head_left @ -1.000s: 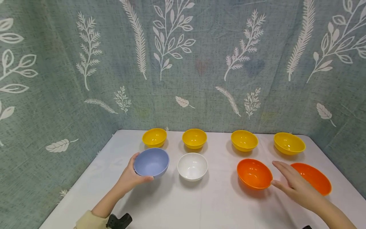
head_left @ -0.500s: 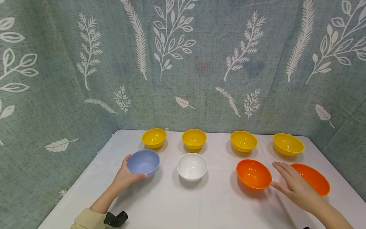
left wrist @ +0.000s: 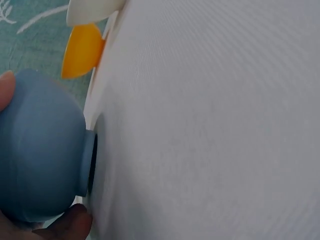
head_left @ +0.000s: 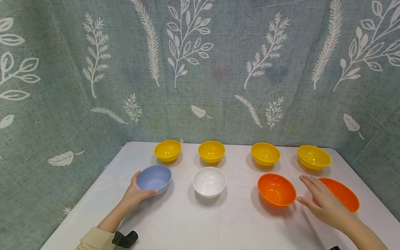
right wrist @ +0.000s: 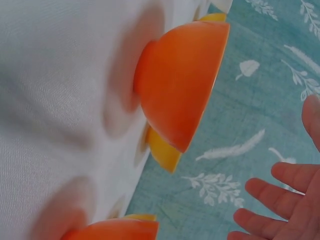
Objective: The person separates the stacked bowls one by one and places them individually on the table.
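At the near-left of the surface (head_left: 218, 222), the left hand (head_left: 135, 194) is gripping the blue bowl (head_left: 154, 178), thumb curling over the near rim and fingers wrapping the outer wall. The left wrist view is showing the bowl's foot (left wrist: 89, 162) at or just off the cloth; contact cannot be confirmed, though the bowl is appearing level and close to seated. Judged from the layout, the blue bowl is sitting at the left end of the front row, beside the white bowl (head_left: 209, 181) and in front of the leftmost yellow bowl (head_left: 167, 150). Four yellow bowls are lining the back row; the front row is reading blue, white, orange (head_left: 276, 189), orange (head_left: 340, 198). Placement of the blue bowl is looking nearly complete; release of the grip is remaining. The right hand (head_left: 323, 203) is hovering low between the two orange bowls, palm turned toward the left one, fingers (right wrist: 272, 192) spread and relaxed, gripping nothing. Its thumb tip is lying just beside the rim of the nearer orange bowl; whether it is touching cannot be told. The left forearm is reaching forward from a beige sleeve (head_left: 95, 240), wrist straight. The right forearm is angling in from the lower right corner, wrist slightly raised. Neither orange bowl is appearing disturbed.
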`<action>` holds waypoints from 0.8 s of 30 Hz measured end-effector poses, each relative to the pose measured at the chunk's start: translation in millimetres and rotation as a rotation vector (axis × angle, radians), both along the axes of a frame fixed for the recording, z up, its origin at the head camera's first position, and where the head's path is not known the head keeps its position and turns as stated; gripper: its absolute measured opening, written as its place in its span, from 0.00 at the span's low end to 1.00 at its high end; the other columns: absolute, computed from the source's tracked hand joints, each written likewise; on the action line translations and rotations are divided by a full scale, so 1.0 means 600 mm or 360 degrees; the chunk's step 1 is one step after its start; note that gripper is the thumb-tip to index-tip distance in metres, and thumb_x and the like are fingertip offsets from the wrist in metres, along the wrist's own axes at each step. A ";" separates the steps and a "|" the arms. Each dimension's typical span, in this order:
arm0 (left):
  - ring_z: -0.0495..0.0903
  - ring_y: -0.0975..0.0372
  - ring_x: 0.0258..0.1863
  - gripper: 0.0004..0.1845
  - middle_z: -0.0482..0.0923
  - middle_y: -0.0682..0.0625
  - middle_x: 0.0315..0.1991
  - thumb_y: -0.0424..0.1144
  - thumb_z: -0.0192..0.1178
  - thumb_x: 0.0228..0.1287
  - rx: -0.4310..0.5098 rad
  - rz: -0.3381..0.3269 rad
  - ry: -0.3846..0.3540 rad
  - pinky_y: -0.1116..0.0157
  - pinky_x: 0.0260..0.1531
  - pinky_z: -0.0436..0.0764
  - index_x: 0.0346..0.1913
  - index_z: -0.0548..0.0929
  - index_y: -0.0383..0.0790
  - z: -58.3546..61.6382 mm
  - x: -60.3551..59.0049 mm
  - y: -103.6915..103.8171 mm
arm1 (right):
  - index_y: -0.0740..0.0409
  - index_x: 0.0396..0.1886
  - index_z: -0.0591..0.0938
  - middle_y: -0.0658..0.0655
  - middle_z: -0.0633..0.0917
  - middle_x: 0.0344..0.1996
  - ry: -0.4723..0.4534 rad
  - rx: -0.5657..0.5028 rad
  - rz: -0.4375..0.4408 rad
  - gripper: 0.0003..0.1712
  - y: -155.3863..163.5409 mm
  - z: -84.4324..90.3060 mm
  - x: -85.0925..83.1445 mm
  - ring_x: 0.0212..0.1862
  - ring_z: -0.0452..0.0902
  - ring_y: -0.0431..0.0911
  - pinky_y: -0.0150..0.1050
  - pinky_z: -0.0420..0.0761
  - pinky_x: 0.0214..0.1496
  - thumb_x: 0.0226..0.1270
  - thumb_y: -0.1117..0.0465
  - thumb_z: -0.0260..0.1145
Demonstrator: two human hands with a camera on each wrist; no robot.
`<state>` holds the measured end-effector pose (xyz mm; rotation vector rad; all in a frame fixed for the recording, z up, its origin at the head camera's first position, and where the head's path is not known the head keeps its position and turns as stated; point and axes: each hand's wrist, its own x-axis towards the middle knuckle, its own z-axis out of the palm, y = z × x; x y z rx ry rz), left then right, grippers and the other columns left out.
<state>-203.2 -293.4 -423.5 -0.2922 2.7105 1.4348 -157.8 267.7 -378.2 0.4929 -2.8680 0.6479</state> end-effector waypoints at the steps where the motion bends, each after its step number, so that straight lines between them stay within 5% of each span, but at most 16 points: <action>1: 0.54 0.38 0.62 0.64 0.43 0.27 0.67 0.52 0.70 0.45 -0.0002 -0.0008 -0.0013 0.41 0.57 0.61 0.70 0.31 0.37 -0.001 0.000 -0.001 | 0.68 0.63 0.63 0.70 0.64 0.60 -0.0002 0.0005 -0.0006 0.40 0.001 0.000 -0.001 0.60 0.57 0.65 0.67 0.63 0.53 0.58 0.50 0.65; 16: 0.49 0.36 0.64 0.66 0.36 0.28 0.69 0.54 0.68 0.47 -0.0019 -0.0077 -0.0089 0.39 0.59 0.56 0.69 0.24 0.41 -0.005 0.001 0.002 | 0.69 0.64 0.62 0.70 0.63 0.61 -0.0028 0.0047 -0.0050 0.42 0.008 -0.001 -0.003 0.61 0.54 0.66 0.68 0.61 0.54 0.58 0.48 0.65; 24: 0.44 0.36 0.66 0.68 0.32 0.30 0.69 0.52 0.70 0.44 -0.0212 -0.0106 0.0140 0.37 0.58 0.56 0.69 0.24 0.40 0.021 0.017 0.014 | 0.72 0.63 0.61 0.71 0.61 0.61 0.0133 0.0021 -0.0031 0.41 0.013 -0.010 -0.003 0.62 0.50 0.68 0.66 0.48 0.62 0.59 0.50 0.64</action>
